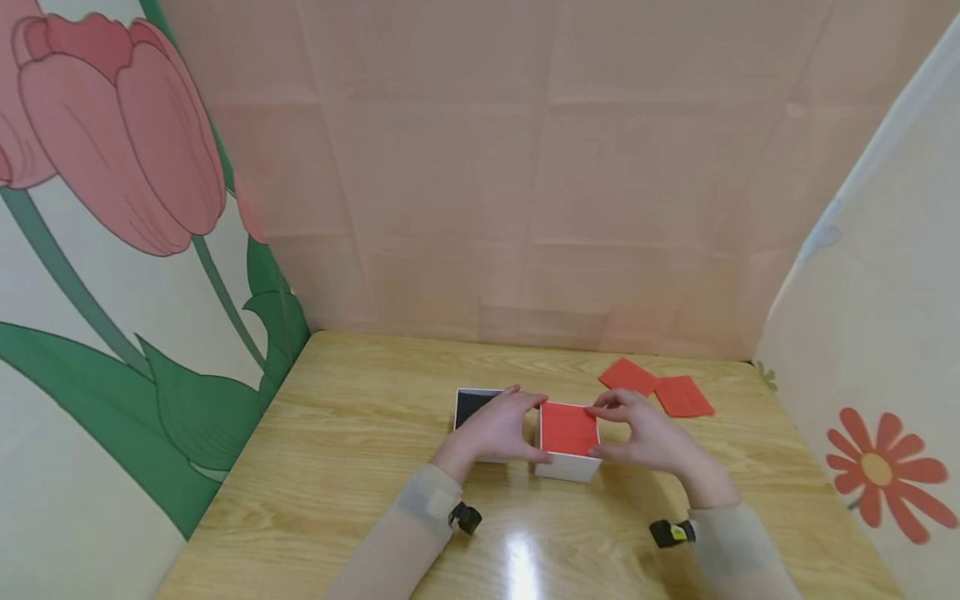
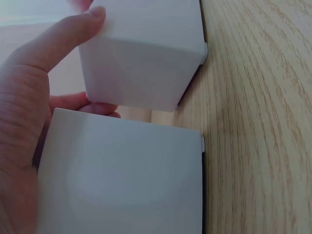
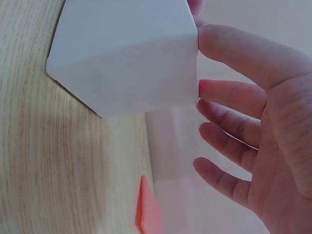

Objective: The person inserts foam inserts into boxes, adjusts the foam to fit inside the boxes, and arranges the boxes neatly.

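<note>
A white box (image 1: 567,467) stands on the table between the two hands, its top filled by a flat red square (image 1: 568,429), like folded cloth or paper. My left hand (image 1: 498,427) holds the box at its left side, thumb toward the near corner and fingers toward the far one. At the right rim, the thumb and forefinger of my right hand (image 1: 641,433) touch the edge of the box; the other fingers spread free of it in the right wrist view. A second white box (image 2: 122,170) with a dark inside stands to the left, partly hidden by the left hand.
Two red squares (image 1: 628,377) lie at the back right of the wooden table (image 1: 360,433). Black wrist cameras (image 1: 467,517) sit on both cuffs. A plain pinkish sheet (image 1: 480,167) hangs behind, with flower-printed panels at either side.
</note>
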`<state>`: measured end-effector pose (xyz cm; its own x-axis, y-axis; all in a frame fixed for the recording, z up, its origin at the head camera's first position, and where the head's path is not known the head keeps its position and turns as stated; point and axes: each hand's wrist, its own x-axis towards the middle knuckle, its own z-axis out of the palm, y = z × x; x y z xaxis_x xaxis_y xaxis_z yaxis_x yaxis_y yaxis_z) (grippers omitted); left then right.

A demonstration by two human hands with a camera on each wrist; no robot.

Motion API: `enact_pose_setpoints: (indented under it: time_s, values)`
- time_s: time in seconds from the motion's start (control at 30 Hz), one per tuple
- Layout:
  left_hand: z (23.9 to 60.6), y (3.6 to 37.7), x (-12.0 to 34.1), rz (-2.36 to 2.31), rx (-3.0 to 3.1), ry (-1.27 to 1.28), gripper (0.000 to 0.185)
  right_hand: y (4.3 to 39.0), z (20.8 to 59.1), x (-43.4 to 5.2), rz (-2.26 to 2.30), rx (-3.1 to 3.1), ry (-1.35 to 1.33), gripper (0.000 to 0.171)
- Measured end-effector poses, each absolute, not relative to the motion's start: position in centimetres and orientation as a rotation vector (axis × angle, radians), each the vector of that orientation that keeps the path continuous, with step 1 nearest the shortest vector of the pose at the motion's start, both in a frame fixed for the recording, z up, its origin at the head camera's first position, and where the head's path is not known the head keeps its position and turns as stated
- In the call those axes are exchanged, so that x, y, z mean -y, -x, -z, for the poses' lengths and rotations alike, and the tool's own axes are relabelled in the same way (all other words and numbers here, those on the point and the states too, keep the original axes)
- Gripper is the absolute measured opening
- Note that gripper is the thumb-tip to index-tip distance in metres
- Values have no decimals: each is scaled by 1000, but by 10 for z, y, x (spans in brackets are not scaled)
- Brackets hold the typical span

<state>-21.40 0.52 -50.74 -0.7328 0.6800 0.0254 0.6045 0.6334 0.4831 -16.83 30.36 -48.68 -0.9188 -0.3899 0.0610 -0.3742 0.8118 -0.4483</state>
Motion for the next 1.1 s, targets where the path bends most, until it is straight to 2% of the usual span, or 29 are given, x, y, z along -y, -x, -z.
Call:
enact_pose_setpoints:
  time_s: [0.8, 1.1]
  values:
    - [509, 214, -5, -718, -2694, -1072, 97, 176, 463, -280, 411, -2961, 597, 65]
    - [509, 215, -6, -705, -2700, -1126, 97, 175, 470, -260, 580, -2997, 699, 62]
